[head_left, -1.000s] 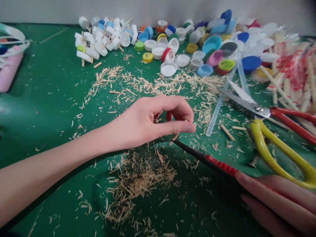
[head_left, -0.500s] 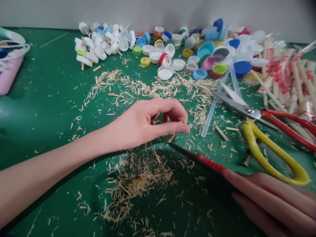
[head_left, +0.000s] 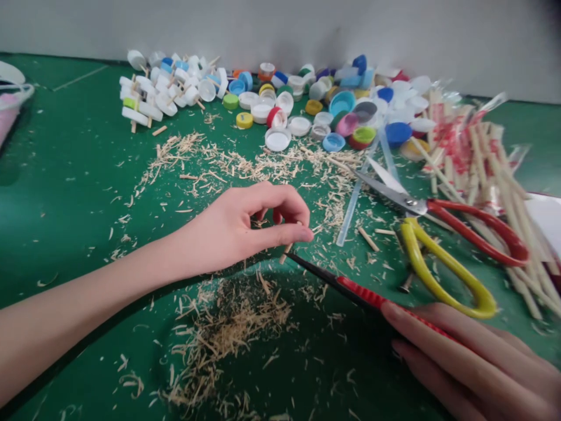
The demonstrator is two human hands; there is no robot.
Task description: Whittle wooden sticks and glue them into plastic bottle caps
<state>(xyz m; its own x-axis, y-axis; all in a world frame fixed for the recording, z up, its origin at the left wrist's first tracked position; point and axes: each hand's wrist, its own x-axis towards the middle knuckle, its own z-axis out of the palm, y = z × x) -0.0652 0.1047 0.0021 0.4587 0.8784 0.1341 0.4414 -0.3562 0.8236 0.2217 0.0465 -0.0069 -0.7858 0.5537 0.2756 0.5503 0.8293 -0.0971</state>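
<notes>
Between thumb and curled fingers, my left hand [head_left: 263, 225] pinches a short wooden stick [head_left: 286, 251], its lower end poking out below the thumb. From the lower right, my right hand [head_left: 473, 356] is closed around the red handle of a knife [head_left: 313, 270] with a dark, narrow blade. The blade's tip is at the stick, just under the left thumb. Thin wood shavings [head_left: 236, 327] lie heaped on the green table [head_left: 87, 204] below my left hand.
Bottle caps [head_left: 278, 139] and white cap pieces on sticks [head_left: 151, 111] lie at the back. To the right are red-handled scissors [head_left: 477, 231], a yellow handle [head_left: 447, 275], a translucent glue stick [head_left: 350, 213] and a bundle of wooden sticks [head_left: 482, 158]. A pink object [head_left: 6, 117] is at the left edge.
The view has shifted, so the table items appear further left and the back ones slightly lower. More of the stick and of the knife's red handle shows. Both hands keep their holds.
</notes>
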